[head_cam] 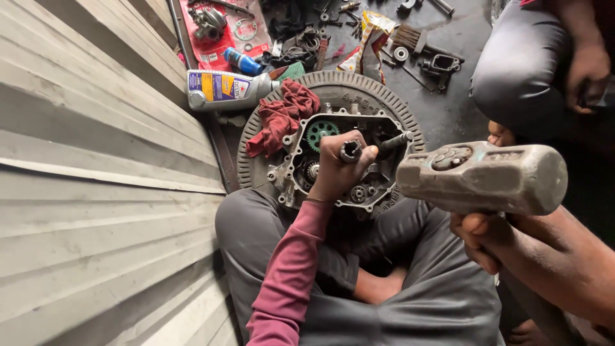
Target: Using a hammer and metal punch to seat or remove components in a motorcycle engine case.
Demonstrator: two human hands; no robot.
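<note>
Item one, largest: the corrugated metal shutter (96,192), filling the whole left side of the frame. Next, my own crossed legs in grey trousers (410,288), bottom centre, with a second person's grey-clad knee (519,64) and hand at upper right. Next, the tyre (333,86) lying flat at centre, serving as a rest, and on it the engine crankcase half (301,176), open face up, a green gear (319,132) showing inside. A crumpled red rag (282,115) lies on the tyre's upper left edge; beside it a grey oil bottle (218,88) on its side. Next, the hammer (482,177), right of centre — my right hand (490,240) is closed round its handle, head raised close to the camera, its long axis running left to right across the frame. Next, my left hand (338,170), fist wrapped tight around a short steel drift (351,151), standing roughly upright over the case, its struck end pointing up toward me, its working end hidden by my fingers. A dark shaft (394,142) sticks out to the right of that fist. Smallest: loose parts, a brush (408,37) and gaskets scattered along the top. Step, as I judge it: drift set, hammer lifted — driving something in or out of the case. The next blow calls for a square hit on the drift's top, clear of my knuckles.
</note>
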